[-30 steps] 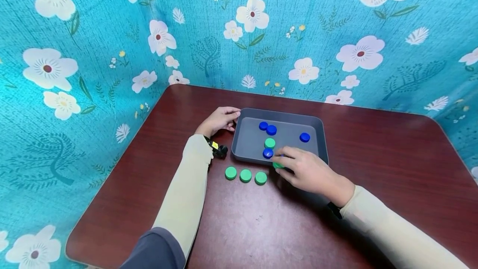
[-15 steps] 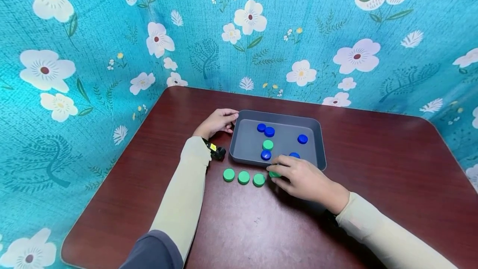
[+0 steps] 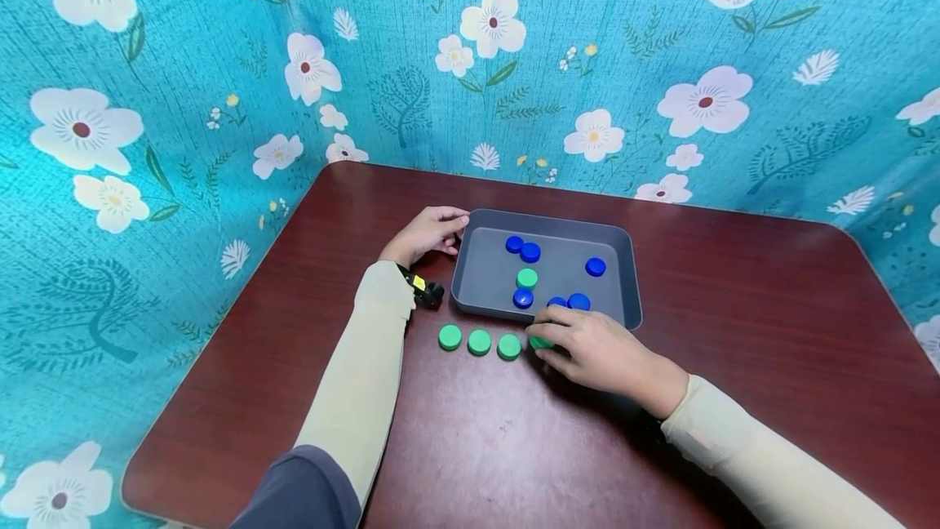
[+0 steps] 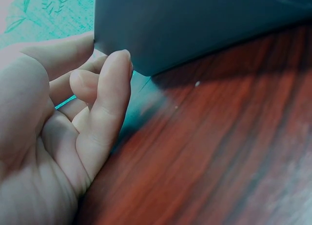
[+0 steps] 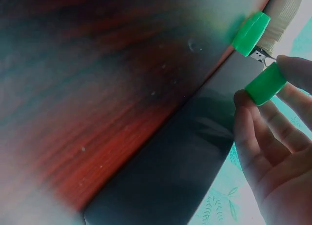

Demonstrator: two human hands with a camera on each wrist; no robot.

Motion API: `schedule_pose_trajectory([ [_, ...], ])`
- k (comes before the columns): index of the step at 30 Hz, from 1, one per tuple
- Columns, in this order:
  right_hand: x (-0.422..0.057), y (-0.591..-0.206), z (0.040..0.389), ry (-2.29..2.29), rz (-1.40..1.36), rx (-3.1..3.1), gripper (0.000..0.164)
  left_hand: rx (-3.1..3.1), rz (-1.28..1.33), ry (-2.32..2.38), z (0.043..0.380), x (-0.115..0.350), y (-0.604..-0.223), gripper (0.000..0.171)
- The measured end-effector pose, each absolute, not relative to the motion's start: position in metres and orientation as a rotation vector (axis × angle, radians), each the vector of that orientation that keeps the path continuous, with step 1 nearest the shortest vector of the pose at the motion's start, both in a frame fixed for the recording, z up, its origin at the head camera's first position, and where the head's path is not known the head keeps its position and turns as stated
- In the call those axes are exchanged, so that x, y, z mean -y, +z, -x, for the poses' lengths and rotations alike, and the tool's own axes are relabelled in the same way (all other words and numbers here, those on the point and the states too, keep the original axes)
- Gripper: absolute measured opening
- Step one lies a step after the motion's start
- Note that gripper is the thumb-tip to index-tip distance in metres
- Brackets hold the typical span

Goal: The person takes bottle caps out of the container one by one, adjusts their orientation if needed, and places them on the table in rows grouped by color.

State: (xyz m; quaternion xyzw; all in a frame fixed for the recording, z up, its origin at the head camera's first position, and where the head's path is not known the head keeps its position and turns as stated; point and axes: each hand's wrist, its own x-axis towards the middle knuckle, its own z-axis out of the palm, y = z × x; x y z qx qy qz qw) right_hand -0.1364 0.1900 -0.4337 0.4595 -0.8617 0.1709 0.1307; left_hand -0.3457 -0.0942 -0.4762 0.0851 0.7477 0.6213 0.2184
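Note:
My right hand [image 3: 598,349] pinches a green bottle cap [image 5: 265,83] between thumb and fingertips, just outside the tray's near wall. In the head view the fingers partly cover this cap. To its left, three green caps [image 3: 480,342] lie in a row on the table. At the far left corner of the grey tray [image 3: 545,224], my left hand [image 3: 426,235] holds the edge, its fingers bent in the left wrist view. Inside the tray are one green cap [image 3: 527,277] and several blue caps [image 3: 596,267]; the right hand overlaps the nearest blue ones.
The dark red wooden table [image 3: 470,447] has rounded far corners. Behind it and along the left side hangs a blue floral curtain [image 3: 411,39]. A black wrist camera [image 3: 429,292] on the left arm sits close to the tray's left wall.
My right hand has brought the green cap from over the tray's near rim toward the row's right end, uncovering blue caps in the tray. The left hand stays at the tray's corner.

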Motion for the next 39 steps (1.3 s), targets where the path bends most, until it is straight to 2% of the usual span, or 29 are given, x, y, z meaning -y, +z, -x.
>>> schedule_pose_trajectory([
  [39, -0.1813, -0.4361, 0.1348, 0.378, -1.391, 2.635, 0.029, -2.086, -0.220, 1.698, 0.3455, 0.0934, -0.4721, 0.034],
])
